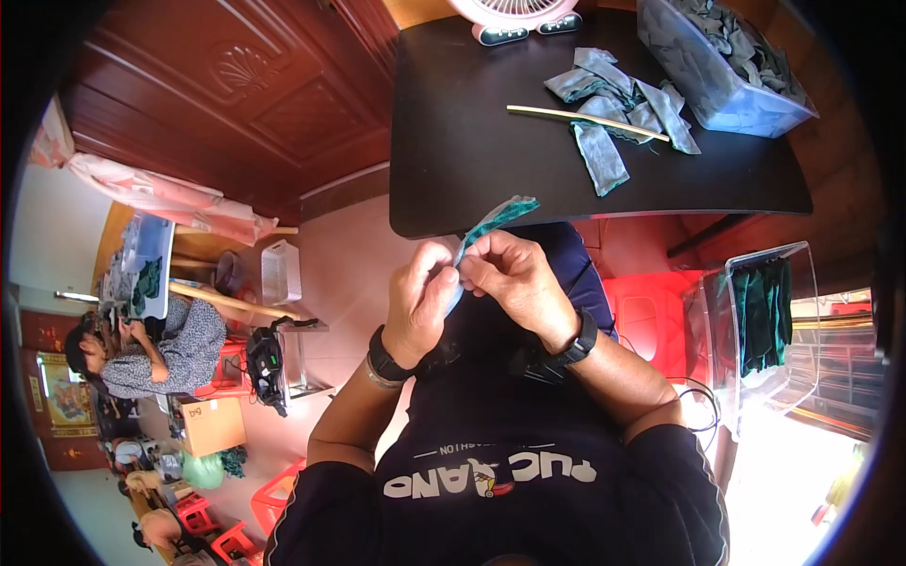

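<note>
Pinching a green strip [500, 218] by its lower part in a closed grip of left hand [422, 300] and right hand [516, 283], just by the bench's [472, 132] near edge. Across the bench, with a stick [587, 123] lying over loose strips [601, 162], beside a bin [746, 113] at the far right corner; also with a fan [517, 19] at the far edge.

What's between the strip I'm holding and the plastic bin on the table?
From the held strip to the bin, the head view shows dark tabletop, loose grey-green fabric strips and a stick across them.
</note>
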A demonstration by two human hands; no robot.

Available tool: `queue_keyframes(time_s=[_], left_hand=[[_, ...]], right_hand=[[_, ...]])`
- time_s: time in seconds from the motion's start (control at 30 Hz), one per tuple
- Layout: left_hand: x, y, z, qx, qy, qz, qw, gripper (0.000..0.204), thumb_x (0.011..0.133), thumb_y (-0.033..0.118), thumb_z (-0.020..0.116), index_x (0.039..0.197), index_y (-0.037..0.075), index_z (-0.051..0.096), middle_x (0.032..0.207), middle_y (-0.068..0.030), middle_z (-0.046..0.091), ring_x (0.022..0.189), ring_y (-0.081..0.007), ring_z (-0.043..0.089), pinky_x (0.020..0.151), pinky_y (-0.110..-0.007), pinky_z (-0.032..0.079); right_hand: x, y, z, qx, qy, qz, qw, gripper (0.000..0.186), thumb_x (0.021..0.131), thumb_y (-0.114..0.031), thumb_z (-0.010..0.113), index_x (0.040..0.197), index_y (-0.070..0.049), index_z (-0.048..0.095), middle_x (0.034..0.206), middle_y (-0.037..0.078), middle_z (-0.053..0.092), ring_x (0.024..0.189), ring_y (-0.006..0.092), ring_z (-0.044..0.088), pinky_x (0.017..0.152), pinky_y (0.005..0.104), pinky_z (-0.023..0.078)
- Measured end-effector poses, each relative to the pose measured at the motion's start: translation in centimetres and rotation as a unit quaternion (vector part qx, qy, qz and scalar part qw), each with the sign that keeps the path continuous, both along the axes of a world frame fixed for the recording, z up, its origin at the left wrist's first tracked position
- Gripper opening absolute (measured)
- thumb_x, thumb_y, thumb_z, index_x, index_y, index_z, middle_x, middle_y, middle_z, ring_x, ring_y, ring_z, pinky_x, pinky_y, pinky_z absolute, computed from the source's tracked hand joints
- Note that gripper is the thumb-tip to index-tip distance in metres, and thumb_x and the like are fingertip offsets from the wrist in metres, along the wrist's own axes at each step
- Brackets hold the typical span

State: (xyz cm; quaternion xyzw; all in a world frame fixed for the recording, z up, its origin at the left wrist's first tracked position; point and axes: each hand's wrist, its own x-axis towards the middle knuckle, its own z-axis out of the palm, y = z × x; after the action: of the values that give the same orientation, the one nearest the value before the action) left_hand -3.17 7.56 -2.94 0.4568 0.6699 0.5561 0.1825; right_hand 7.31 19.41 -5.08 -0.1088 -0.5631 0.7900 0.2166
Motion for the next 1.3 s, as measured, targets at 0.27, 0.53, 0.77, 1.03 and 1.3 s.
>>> queue_keyframes(time_s=[0.27, 0.53, 0.77, 1.03, 1.3], left_hand=[[-1.2, -0.3, -1.7, -0.04, -0.155, -0.058, 0.985, 0.022, 0.09, 0.021, 0.051, 0.08, 0.003, 0.045, 0.065, 0.0012, 0.043, 0.06, -0.0062, 0.038, 0.053, -0.023, 0.033], [-0.7, -0.4, -2.4, 0.013, -0.183, -0.042, 0.982, 0.018, 0.09, 0.017, 0.048, 0.078, 0.004, 0.045, 0.068, 0.0014, 0.042, 0.065, -0.0062, 0.037, 0.059, -0.024, 0.034], [-0.9, -0.4, -3.3, 0.013, -0.233, -0.092, 0.968, 0.013, 0.085, 0.015, 0.051, 0.08, 0.004, 0.046, 0.074, 0.0004, 0.046, 0.068, -0.0063, 0.041, 0.061, -0.024, 0.035], [-1.2, -0.5, -2.6, -0.045, -0.285, -0.079, 0.954, 0.006, 0.078, 0.009, 0.05, 0.076, 0.006, 0.045, 0.071, 0.0041, 0.041, 0.067, -0.0045, 0.037, 0.059, -0.02, 0.03], [-0.2, 0.2, -3.5, 0.009, -0.177, -0.031, 0.984, 0.004, 0.082, 0.005, 0.047, 0.085, 0.002, 0.046, 0.072, 0.0009, 0.044, 0.067, -0.0061, 0.04, 0.06, -0.023, 0.036]], right_hand=[[0.5, 0.2, 0.4, 0.233, -0.037, -0.033, 0.971, 0.007, 0.085, -0.005, 0.061, 0.082, 0.001, 0.06, 0.071, 0.0, 0.059, 0.064, 0.0054, 0.051, 0.057, 0.0208, 0.043], [0.2, 0.4, -0.5, -0.007, -0.045, 0.073, 0.996, 0.007, 0.085, -0.007, 0.061, 0.086, 0.0, 0.059, 0.072, -0.001, 0.058, 0.062, 0.0055, 0.051, 0.058, 0.0201, 0.042], [0.1, 0.5, -0.7, -0.047, -0.062, 0.099, 0.992, 0.008, 0.086, -0.007, 0.06, 0.085, 0.001, 0.06, 0.072, 0.001, 0.058, 0.062, 0.006, 0.052, 0.057, 0.0203, 0.043], [0.1, 0.6, -1.2, 0.059, -0.062, 0.077, 0.993, 0.006, 0.081, -0.006, 0.059, 0.081, 0.001, 0.06, 0.069, 0.0, 0.055, 0.063, 0.0068, 0.05, 0.058, 0.0229, 0.042], [0.0, 0.7, -0.9, 0.134, -0.109, 0.045, 0.984, 0.004, 0.082, -0.004, 0.06, 0.08, -0.001, 0.057, 0.07, -0.005, 0.05, 0.065, 0.0027, 0.044, 0.056, 0.019, 0.036]])
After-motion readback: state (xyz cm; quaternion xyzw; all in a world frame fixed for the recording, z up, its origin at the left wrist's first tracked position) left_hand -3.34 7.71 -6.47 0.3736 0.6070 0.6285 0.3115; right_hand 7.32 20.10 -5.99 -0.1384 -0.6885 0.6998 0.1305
